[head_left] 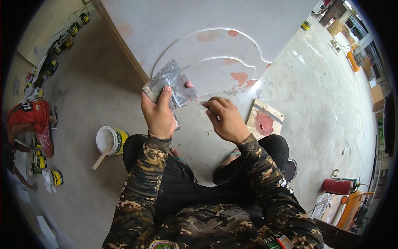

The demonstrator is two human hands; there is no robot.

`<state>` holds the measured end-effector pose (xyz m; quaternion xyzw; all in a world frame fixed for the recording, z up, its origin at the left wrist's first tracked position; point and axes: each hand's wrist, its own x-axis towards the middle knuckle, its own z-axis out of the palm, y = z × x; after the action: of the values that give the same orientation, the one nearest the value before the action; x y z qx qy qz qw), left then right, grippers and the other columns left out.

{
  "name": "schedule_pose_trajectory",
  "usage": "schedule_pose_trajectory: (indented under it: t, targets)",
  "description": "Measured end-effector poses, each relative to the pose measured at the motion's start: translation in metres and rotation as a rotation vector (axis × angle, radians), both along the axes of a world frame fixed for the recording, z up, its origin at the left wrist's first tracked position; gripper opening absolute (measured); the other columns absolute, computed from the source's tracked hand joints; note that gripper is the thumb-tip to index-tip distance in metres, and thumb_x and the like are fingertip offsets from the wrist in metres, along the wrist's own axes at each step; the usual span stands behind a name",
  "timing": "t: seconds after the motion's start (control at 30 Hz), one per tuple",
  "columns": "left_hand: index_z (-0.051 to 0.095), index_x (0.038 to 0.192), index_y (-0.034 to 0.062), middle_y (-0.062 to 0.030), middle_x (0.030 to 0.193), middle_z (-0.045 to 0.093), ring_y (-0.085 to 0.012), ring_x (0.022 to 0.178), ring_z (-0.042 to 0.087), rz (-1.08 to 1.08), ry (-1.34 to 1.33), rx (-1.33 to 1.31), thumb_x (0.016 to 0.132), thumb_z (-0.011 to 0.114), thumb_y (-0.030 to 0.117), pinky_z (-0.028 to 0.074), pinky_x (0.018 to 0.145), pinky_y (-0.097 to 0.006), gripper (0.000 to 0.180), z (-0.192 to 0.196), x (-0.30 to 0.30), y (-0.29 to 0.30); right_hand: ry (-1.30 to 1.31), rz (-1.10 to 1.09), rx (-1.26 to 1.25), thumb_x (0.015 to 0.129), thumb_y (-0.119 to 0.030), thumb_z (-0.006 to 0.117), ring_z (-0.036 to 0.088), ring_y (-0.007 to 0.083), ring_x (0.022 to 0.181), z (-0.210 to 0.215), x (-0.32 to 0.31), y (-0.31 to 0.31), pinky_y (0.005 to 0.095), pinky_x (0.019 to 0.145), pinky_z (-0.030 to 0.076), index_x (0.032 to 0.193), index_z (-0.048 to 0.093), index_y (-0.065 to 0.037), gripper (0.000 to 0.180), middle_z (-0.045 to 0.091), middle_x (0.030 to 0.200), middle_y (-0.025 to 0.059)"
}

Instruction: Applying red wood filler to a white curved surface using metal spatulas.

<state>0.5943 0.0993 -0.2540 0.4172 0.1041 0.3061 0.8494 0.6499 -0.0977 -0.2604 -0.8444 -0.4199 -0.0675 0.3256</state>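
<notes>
In front of the lower left part of the pale panel (207, 16), the left hand (159, 115) grips a smeared metal plate (174, 76), thumb on top — a small red dab (189, 84) sits near its right edge. The right hand (228, 121), just nearer than the panel's bottom edge, has its fingers curled — whether they pinch anything, I cannot tell. Nearer than the panel's right end, a board (253, 120) carries red paste (264, 121); nearer than its left edge stands a bucket (120, 141).

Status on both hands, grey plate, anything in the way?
Left hand grips grey plate. Plate carries a reddish dab. Right hand beside its right corner, fingers curled, any held item unclear. Nothing visible between right hand and plate.
</notes>
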Motion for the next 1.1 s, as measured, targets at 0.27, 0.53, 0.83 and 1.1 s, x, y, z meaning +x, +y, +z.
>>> schedule_pose_trajectory:
  t: [0.27,0.53,0.83,1.1]
  targets:
    - [0.051,0.123,-0.0038,-0.0090,0.112,0.064,-0.0132,0.099,0.061,0.212,0.119,0.568,0.098,0.061,0.003,0.051,0.087,-0.030,0.028,-0.011,-0.001,0.001,-0.150,0.009,0.103,0.086,-0.011,0.069,0.054,0.0326,0.119,0.035,-0.005,0.001,0.0463,0.095,0.044,0.126,0.065,-0.015,0.040,0.062,0.122,0.0077]
    - [0.052,0.124,-0.0024,-0.0075,0.113,0.064,-0.0119,0.099,0.060,0.185,0.131,0.587,0.098,0.060,0.002,0.051,0.088,-0.029,0.028,-0.008,-0.002,-0.005,-0.238,0.013,0.066,0.084,-0.011,0.072,0.054,0.0314,0.119,0.032,-0.005,0.006,0.0461,0.095,0.042,0.127,0.064,-0.016,0.044,0.061,0.123,0.0043]
    - [0.053,0.122,-0.0029,-0.0109,0.118,0.063,-0.0174,0.104,0.062,0.344,0.067,0.456,0.096,0.061,0.001,0.051,0.093,-0.034,0.028,0.002,0.004,0.021,-0.051,0.095,-0.037,0.089,-0.015,0.067,0.055,0.0315,0.117,-0.016,0.008,0.008,0.0489,0.091,0.045,0.124,0.066,-0.015,0.035,0.063,0.124,0.0063]
    - [0.053,0.122,-0.0011,-0.0099,0.123,0.062,-0.0201,0.112,0.060,0.240,0.021,0.247,0.097,0.061,0.001,0.051,0.098,-0.037,0.026,-0.013,0.011,0.036,-0.456,-0.339,0.169,0.084,-0.009,0.069,0.051,0.0305,0.124,-0.029,0.095,0.041,0.0546,0.100,0.034,0.128,0.062,-0.015,0.045,0.056,0.128,0.0091]
